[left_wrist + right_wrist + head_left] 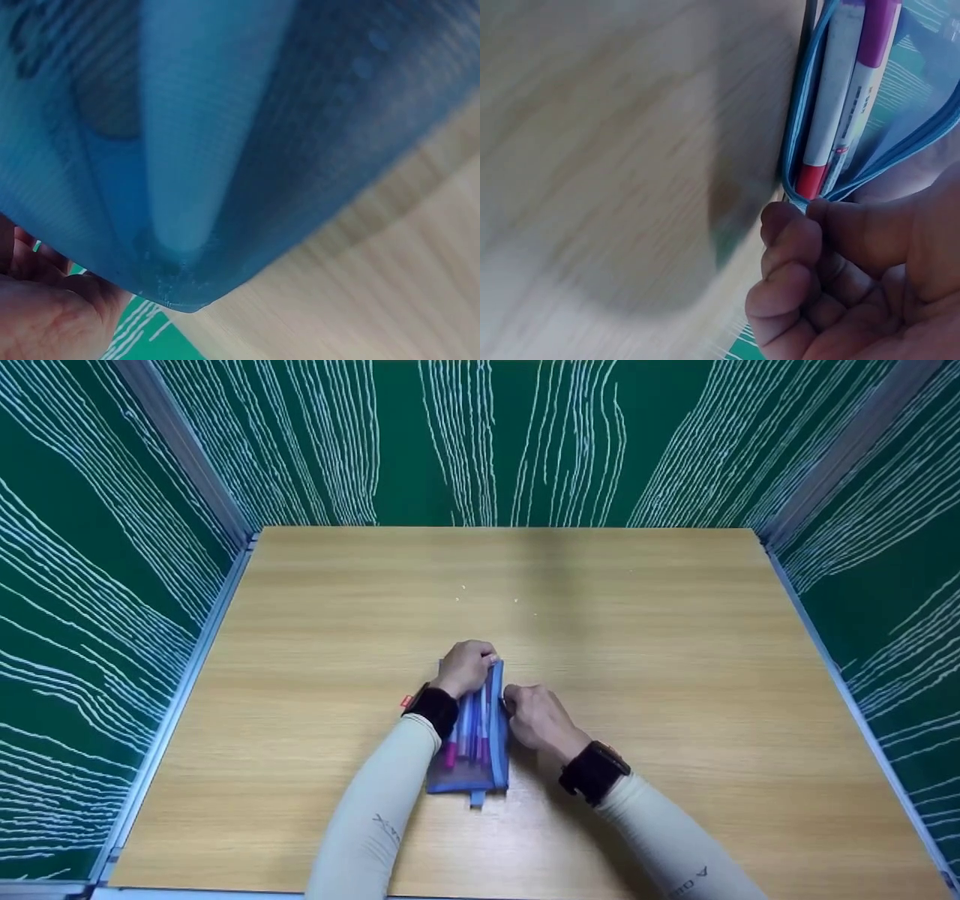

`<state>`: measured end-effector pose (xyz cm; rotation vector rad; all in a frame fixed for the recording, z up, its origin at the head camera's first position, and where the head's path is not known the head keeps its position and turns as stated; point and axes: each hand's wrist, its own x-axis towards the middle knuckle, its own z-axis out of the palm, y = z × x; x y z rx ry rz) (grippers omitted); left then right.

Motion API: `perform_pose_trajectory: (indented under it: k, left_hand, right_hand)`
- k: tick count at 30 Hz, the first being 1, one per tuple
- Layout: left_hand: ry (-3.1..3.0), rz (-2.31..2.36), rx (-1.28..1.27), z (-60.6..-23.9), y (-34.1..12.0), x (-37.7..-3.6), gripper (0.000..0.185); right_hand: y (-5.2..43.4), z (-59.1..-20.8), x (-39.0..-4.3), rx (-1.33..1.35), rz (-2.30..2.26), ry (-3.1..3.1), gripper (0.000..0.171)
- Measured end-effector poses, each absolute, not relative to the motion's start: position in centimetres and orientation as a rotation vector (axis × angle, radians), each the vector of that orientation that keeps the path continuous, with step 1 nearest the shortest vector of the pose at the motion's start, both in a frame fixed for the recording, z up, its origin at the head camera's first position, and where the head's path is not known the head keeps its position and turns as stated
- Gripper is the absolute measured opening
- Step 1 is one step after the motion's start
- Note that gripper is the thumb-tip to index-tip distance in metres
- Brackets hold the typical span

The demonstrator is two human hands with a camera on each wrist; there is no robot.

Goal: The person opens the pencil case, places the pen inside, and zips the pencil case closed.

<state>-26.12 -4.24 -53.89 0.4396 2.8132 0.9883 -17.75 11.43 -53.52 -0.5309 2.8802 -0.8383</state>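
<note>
A blue mesh pencil pouch [474, 750] lies on the wooden table [645, 660], filled with several pens with purple and pink ends. My left hand [466, 666] grips the pouch's far end. My right hand [529, 714] pinches the zipper edge on the pouch's right side. In the right wrist view the thumb and curled fingers [795, 247] pinch the blue zipper edge [799, 150], with a white and purple marker [859, 97] showing inside the mouth. The left wrist view is filled by the blue mesh [225, 135] with my palm [45, 315] at the lower left.
Green panels with white wavy lines [480, 435] wall the table on three sides, with metal frame rails [180, 705] along the edges. A small red tag [407, 701] shows by my left wrist. Bare wood lies all around the pouch.
</note>
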Motion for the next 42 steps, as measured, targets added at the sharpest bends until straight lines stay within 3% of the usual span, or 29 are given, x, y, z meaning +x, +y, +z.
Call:
perform_pose_trajectory:
  k: [24,42]
  left_hand:
    - [2.805,0.973,0.412,-54.0,-4.1,-26.3,0.020]
    - [2.790,0.982,0.387,-54.1,-4.0,-26.1,0.019]
  right_hand:
    - [11.8,-54.0,-16.0,-0.682,-0.888,2.893,0.023]
    - [12.1,-53.8,-14.7,-0.641,-0.861,2.756,0.027]
